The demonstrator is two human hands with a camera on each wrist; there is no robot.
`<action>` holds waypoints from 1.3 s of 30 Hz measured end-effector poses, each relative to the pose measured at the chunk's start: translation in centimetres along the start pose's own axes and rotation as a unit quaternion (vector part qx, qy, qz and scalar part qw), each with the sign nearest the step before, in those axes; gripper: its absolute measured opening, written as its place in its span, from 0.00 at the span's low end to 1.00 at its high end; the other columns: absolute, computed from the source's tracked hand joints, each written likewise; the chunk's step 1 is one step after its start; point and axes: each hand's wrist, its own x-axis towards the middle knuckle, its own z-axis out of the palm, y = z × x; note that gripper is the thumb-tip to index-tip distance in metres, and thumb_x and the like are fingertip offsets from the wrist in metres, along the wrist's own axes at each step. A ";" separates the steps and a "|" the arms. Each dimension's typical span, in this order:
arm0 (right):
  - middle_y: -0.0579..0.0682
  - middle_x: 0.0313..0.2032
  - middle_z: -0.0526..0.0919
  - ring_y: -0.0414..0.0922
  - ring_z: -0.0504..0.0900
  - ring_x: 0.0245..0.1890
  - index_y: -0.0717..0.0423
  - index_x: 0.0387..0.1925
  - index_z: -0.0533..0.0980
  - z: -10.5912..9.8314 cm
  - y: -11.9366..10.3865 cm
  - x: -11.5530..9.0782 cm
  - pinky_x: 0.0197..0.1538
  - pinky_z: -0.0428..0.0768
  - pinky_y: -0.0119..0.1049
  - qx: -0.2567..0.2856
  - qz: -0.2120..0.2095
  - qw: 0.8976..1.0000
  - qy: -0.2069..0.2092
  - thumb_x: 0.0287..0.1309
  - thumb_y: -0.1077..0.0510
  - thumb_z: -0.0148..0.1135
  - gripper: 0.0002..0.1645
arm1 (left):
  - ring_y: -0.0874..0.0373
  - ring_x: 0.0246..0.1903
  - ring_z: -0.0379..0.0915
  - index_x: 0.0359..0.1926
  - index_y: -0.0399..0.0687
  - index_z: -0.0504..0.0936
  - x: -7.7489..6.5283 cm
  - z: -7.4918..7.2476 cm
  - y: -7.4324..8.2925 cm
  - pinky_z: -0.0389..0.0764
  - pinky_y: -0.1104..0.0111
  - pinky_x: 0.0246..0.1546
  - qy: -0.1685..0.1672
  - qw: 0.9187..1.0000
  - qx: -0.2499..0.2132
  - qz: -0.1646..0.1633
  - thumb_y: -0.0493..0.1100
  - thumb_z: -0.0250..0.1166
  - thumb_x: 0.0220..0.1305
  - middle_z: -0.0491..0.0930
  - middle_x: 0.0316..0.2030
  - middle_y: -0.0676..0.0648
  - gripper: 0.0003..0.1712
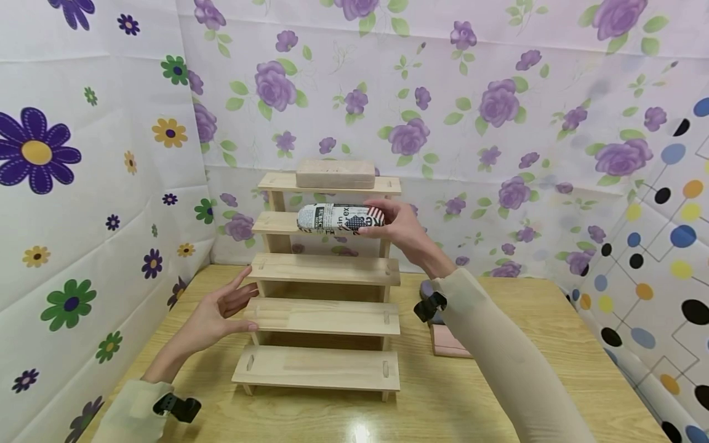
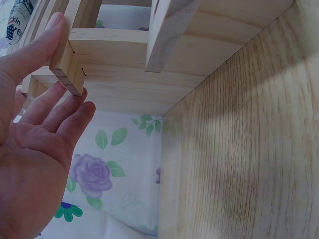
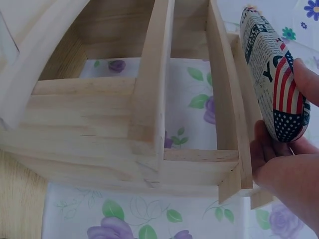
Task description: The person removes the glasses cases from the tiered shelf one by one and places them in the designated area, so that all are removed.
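Observation:
A stepped wooden shelf rack (image 1: pixel 327 317) stands on the table. My right hand (image 1: pixel 400 231) pinches one end of a glasses case (image 1: pixel 327 216) printed with newspaper lettering and a flag pattern. The case lies lengthwise along the second tier from the top, overlapping it in the head view. In the right wrist view, the thumb is on one side of the case (image 3: pixel 271 74) and fingers are beneath. My left hand (image 1: pixel 218 311) holds the rack's left side, thumb at the fourth tier's end and fingers close to the third; the left wrist view shows a board end (image 2: pixel 70 74) between them.
A pale oblong case (image 1: pixel 335 175) sits on the top tier. Right of the rack, a pink case (image 1: pixel 450 342) and a dark greyish one (image 1: pixel 426 289) lie on the table (image 1: pixel 526 344), partly hidden by my right arm. Patterned cloth walls (image 1: pixel 498 154) enclose the table.

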 end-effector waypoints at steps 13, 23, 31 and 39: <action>0.59 0.58 0.81 0.48 0.81 0.50 0.63 0.66 0.77 -0.3 0.4 -2.4 0.48 0.86 0.31 0.005 -0.007 1.000 0.014 0.56 0.73 0.75 0.36 | 0.35 0.71 0.63 0.86 0.53 0.50 0.0 -0.1 0.0 0.73 0.67 0.66 0.001 1.000 0.002 -0.001 0.30 0.80 0.57 0.66 0.72 0.29 0.65; 0.60 0.61 0.79 0.51 0.80 0.56 0.63 0.69 0.75 -0.9 0.6 -4.8 0.52 0.87 0.34 0.007 -0.026 1.000 -0.012 0.59 0.72 0.74 0.37 | 0.52 0.70 0.68 0.86 0.52 0.50 0.1 -0.1 0.2 0.73 0.69 0.66 -0.001 1.000 -0.002 0.000 0.30 0.80 0.57 0.66 0.72 0.28 0.65; 0.59 0.64 0.77 0.51 0.79 0.58 0.61 0.71 0.74 -1.5 0.9 -6.7 0.50 0.86 0.33 0.002 -0.016 1.000 -0.010 0.60 0.70 0.74 0.37 | 0.53 0.71 0.68 0.86 0.54 0.50 0.2 -0.2 0.1 0.73 0.69 0.66 -0.002 1.000 -0.001 -0.005 0.31 0.80 0.57 0.65 0.73 0.29 0.65; 0.57 0.65 0.76 0.52 0.78 0.61 0.59 0.70 0.74 -2.3 1.6 -8.3 0.52 0.85 0.34 -0.025 -0.007 1.000 -0.008 0.60 0.66 0.76 0.37 | 0.56 0.70 0.69 0.86 0.54 0.50 0.0 0.0 -0.1 0.73 0.67 0.67 -0.001 1.000 -0.006 -0.005 0.30 0.80 0.57 0.65 0.73 0.28 0.65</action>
